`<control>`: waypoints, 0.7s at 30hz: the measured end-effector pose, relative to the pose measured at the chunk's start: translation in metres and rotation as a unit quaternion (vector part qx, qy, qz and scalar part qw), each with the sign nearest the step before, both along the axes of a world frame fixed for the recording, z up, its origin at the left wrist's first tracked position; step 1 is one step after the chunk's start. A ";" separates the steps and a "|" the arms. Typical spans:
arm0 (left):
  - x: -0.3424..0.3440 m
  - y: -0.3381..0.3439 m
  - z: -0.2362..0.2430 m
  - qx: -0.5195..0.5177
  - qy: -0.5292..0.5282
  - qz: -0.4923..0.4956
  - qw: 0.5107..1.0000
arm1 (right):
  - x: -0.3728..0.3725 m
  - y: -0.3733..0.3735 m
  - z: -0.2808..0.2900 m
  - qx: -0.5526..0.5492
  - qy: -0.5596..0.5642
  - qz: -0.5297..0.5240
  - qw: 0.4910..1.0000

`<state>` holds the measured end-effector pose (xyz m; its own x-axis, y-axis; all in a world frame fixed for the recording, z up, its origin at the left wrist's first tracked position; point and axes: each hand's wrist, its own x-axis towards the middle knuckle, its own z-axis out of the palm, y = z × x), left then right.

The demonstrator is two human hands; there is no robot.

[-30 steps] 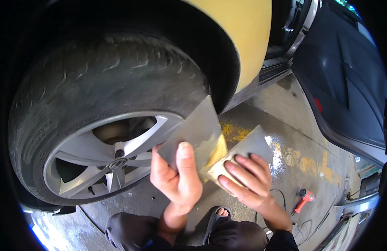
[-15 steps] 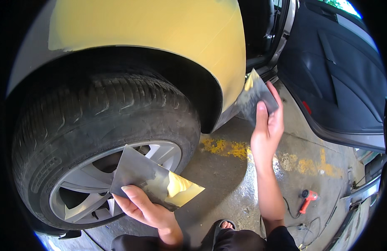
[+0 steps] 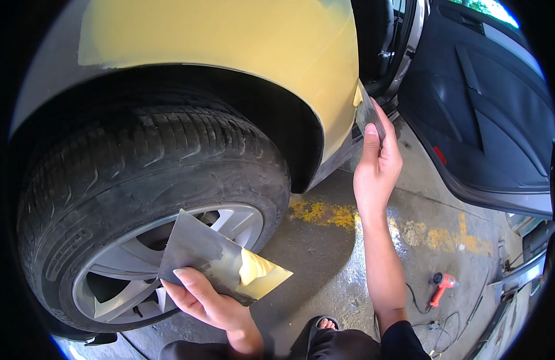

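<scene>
My left hand (image 3: pixel 214 303) grips a flat grey metal plate (image 3: pixel 199 249) by its near edge, thumb on top. Toward the plate's right end lies a dollop of pale yellow filler paste (image 3: pixel 254 267). Up at the right, my right hand (image 3: pixel 378 162) pinches a thin grey filler spreader (image 3: pixel 367 113) between thumb and fingers. The spreader is turned nearly edge-on, its upper edge at the rear edge of the car's fender (image 3: pixel 229 36), and a bit of yellow paste shows on it there. Smooth yellow filler covers much of that fender.
Below the wheel arch stands a black tyre (image 3: pixel 151 144) on a silver alloy wheel (image 3: pixel 124 261). An open car door (image 3: pixel 481 108) hangs at the right. On the concrete floor lie a red heat-gun-like tool (image 3: pixel 440 289) and its dark cable (image 3: pixel 416 300).
My right hand has moved up, turning the spreader from face-on to nearly edge-on against the fender's edge. The left hand and its plate have hardly moved.
</scene>
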<state>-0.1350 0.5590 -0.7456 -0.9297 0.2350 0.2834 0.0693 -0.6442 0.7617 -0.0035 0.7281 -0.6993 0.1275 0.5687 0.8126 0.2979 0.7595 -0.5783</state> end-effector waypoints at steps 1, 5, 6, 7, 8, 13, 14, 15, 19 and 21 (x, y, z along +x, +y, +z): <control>0.000 0.000 0.000 0.003 0.000 -0.004 1.000 | -0.001 0.001 -0.001 -0.001 0.002 -0.005 1.000; 0.000 0.001 -0.003 0.001 -0.011 0.004 1.000 | -0.006 0.001 -0.005 0.011 0.009 -0.015 1.000; -0.001 0.001 -0.003 0.000 -0.016 0.008 1.000 | -0.008 0.001 -0.005 0.017 0.012 -0.014 1.000; -0.001 0.001 -0.003 -0.001 -0.021 0.012 1.000 | -0.009 0.002 -0.006 0.027 0.008 -0.019 0.999; -0.001 0.000 -0.004 -0.003 -0.020 0.013 1.000 | -0.011 0.003 -0.008 0.037 0.005 -0.024 0.999; 0.001 0.001 -0.008 -0.003 -0.032 0.012 0.999 | -0.020 0.002 -0.011 0.057 -0.002 -0.047 0.997; 0.000 0.001 -0.009 -0.007 -0.027 0.013 1.000 | -0.023 0.001 -0.012 0.061 0.002 -0.047 0.997; -0.001 0.001 -0.010 -0.013 -0.021 0.014 1.000 | -0.027 0.000 -0.012 0.064 0.008 -0.048 0.997; -0.002 -0.007 -0.026 -0.059 0.015 0.038 0.997 | -0.037 -0.003 -0.019 0.081 0.006 -0.075 0.994; -0.003 -0.011 -0.030 -0.100 0.023 0.055 0.993 | -0.042 -0.006 -0.021 0.085 0.004 -0.085 0.993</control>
<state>-0.1377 0.5477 -0.7757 -0.9401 0.1886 0.2841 0.1688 -0.4665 0.8683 -0.0454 0.7220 -0.7202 0.2170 0.3928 0.8936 0.4250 0.7861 -0.4488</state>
